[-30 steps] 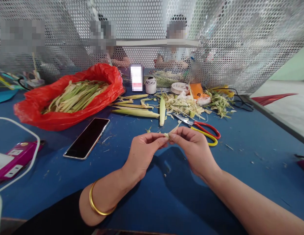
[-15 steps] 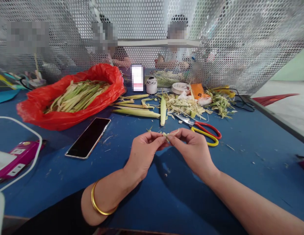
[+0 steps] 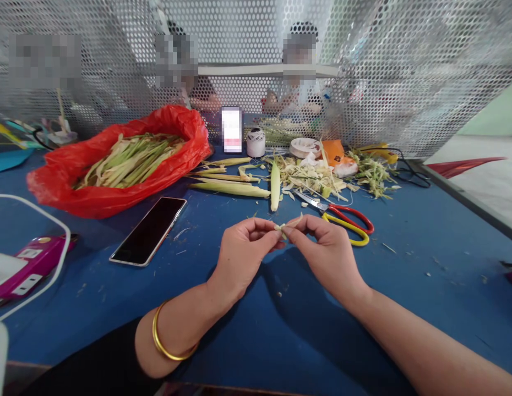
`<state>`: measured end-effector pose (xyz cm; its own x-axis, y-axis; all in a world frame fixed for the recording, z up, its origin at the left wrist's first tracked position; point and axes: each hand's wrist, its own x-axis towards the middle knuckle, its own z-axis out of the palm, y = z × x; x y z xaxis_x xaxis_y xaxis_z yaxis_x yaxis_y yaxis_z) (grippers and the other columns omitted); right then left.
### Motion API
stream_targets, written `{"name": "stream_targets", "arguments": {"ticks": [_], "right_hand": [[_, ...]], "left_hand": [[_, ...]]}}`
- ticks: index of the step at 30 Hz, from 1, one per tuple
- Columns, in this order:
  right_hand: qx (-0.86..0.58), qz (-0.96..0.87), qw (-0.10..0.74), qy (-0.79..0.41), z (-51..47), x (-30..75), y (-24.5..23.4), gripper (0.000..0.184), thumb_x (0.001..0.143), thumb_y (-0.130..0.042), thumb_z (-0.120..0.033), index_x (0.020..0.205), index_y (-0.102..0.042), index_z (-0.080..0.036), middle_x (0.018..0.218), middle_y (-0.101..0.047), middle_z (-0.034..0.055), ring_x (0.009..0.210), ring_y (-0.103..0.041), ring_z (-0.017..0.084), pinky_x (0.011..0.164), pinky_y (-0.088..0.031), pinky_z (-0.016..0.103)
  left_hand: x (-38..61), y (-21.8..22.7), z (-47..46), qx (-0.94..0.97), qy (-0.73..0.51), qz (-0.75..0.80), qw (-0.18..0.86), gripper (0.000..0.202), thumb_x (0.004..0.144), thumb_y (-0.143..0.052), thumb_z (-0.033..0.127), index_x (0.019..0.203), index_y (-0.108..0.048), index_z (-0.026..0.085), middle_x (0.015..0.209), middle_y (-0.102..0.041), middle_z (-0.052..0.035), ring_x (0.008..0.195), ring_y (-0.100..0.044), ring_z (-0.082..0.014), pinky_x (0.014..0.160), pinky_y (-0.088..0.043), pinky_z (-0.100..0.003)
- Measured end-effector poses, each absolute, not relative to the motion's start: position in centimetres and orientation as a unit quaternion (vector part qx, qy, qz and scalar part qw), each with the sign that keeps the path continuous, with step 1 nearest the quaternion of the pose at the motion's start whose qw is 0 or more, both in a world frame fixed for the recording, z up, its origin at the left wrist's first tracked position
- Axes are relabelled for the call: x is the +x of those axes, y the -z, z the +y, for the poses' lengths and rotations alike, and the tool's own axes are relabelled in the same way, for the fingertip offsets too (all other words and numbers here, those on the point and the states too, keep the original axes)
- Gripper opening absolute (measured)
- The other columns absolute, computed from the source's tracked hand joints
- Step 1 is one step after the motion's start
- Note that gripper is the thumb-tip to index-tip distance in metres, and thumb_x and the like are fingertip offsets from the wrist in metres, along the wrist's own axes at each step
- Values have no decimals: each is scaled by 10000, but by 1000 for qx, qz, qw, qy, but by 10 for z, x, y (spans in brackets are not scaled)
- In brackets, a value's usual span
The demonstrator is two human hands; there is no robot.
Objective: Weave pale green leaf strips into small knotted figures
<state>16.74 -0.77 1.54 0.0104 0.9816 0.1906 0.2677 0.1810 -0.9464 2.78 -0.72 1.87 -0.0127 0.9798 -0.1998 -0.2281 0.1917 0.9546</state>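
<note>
My left hand and my right hand meet above the blue table. Thumb and fingers of each are pinched on a small pale husk strip, whose thin end sticks out over the right fingers. The rest of the strip is mostly covered by my fingertips. Just beyond my hands lies a pale green husk piece, pointing away from me. Close to my right hand rest scissors with one red and one yellow handle, blades toward the scraps. A gold bangle circles my left wrist.
A red plastic bag full of husk leaves stands at left, with a black-screened phone before it. Husk scraps, a thread spool and a lit phone line the back. A purple power strip sits far left. Behind a perforated screen sit people.
Both hands keep almost the same place and pinch. The husk strip between my fingertips has shifted slightly, and its thin end tilts up a little more.
</note>
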Motion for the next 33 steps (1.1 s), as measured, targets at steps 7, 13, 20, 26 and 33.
{"name": "stream_targets", "arguments": {"ticks": [7, 13, 20, 26, 33], "right_hand": [[-499, -653, 466, -327, -5, 169, -12, 48, 753, -695, -206, 750, -648, -194, 743, -603, -12, 719, -567, 146, 694, -448, 282], [-476, -682, 476, -285, -3, 174, -11, 80, 819, -652, -180, 750, -692, -192, 765, -642, 8, 724, -591, 142, 694, -455, 273], [-478, -673, 487, -284, -3, 175, -14, 94, 812, -639, -175, 725, -672, -182, 744, -643, 13, 708, -581, 144, 683, -457, 277], [-487, -706, 441, -263, -5, 177, -21, 91, 807, -623, -183, 730, -670, -184, 714, -660, 3, 676, -591, 145, 663, -454, 284], [-523, -601, 467, -384, -5, 173, -18, 118, 775, -658, -277, 736, -684, -169, 659, -662, 1, 618, -566, 141, 601, -443, 280]], "left_hand": [[27, -15, -7, 293, -498, 498, 647, 168, 661, -776, 223, 728, -645, 143, 640, -705, 6, 565, -648, -88, 632, -533, -199], [26, -18, -10, 289, -481, 482, 673, 144, 697, -763, 228, 747, -655, 147, 695, -735, -33, 642, -697, -132, 648, -536, -216], [27, -17, -10, 325, -501, 473, 648, 177, 689, -794, 271, 804, -747, 144, 724, -754, -45, 612, -686, -126, 647, -534, -229], [25, -19, -8, 414, -502, 506, 566, 125, 711, -765, 269, 706, -738, 148, 630, -723, -38, 606, -665, -134, 646, -515, -236], [27, -21, -7, 396, -491, 505, 589, 177, 686, -791, 316, 713, -746, 146, 651, -719, -35, 600, -641, -118, 652, -508, -227]]}}
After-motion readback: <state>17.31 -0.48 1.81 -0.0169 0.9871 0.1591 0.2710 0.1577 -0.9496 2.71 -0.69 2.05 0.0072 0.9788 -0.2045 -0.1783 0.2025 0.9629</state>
